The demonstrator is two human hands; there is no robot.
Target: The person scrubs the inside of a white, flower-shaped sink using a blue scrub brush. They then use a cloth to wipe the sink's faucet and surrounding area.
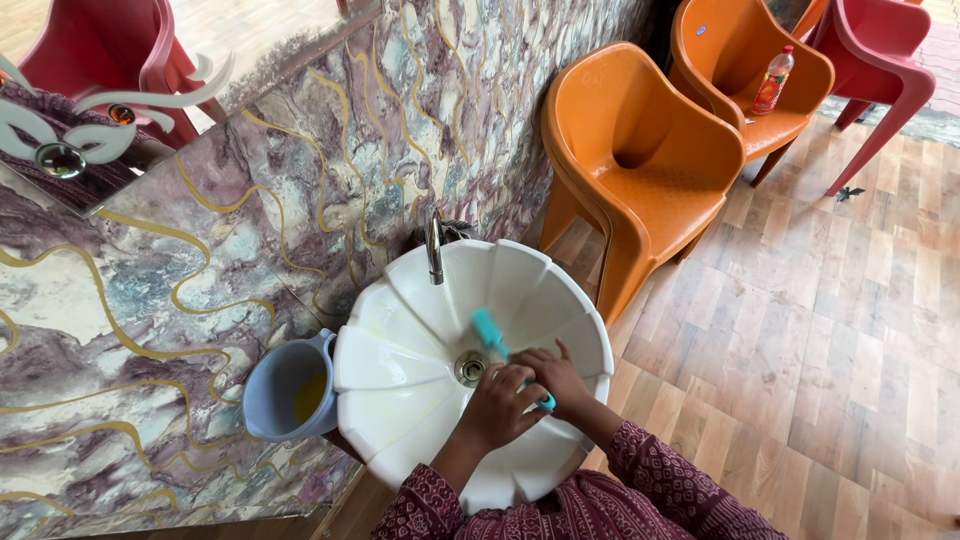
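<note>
Both hands met over the white fluted washbasin (400,330), left hand (497,410) and right hand (555,378) with fingers wrapped round a teal scrubbing brush (490,332), brush head past the fingertips near the drain (470,368), tap (435,248) beyond, grey jug (285,390) left, orange chairs (640,160) farthest.

Wore a dark maroon garment with a fine pale printed pattern of small dots and motifs. Had long sleeves, ending above each wrist; left hand (497,408) and right hand (556,381) bare, no rings visible.
</note>
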